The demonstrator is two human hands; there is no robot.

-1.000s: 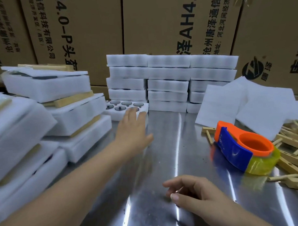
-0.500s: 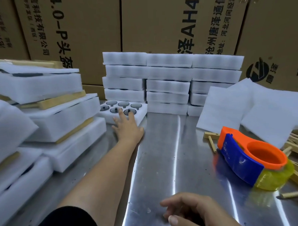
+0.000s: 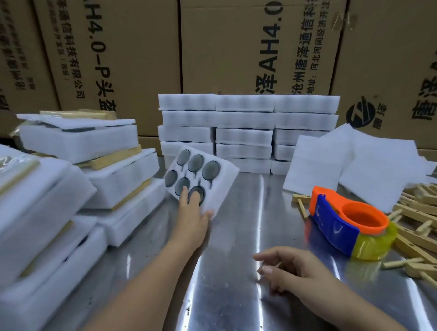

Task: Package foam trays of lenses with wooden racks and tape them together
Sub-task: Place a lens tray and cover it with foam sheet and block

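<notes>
My left hand (image 3: 192, 219) grips the near edge of a white foam tray (image 3: 225, 176) with several dark round lenses in its pockets. The tray is tilted up, its face toward me, lifted off the metal table (image 3: 231, 276). My right hand (image 3: 298, 274) rests low on the table, fingers loosely curled, holding nothing. An orange and blue tape dispenser (image 3: 348, 222) with a yellowish roll lies at the right. Loose wooden racks (image 3: 427, 222) are piled at the far right.
A wall of stacked foam trays (image 3: 248, 129) stands at the back centre. Packed foam and wood bundles (image 3: 71, 170) are piled along the left. White foam sheets (image 3: 356, 165) lie at the back right. Cardboard boxes (image 3: 233, 41) close off the rear.
My left hand reached the lens tray at the back, took hold of it and tipped it up off the table toward me. My right hand stayed near the front edge.
</notes>
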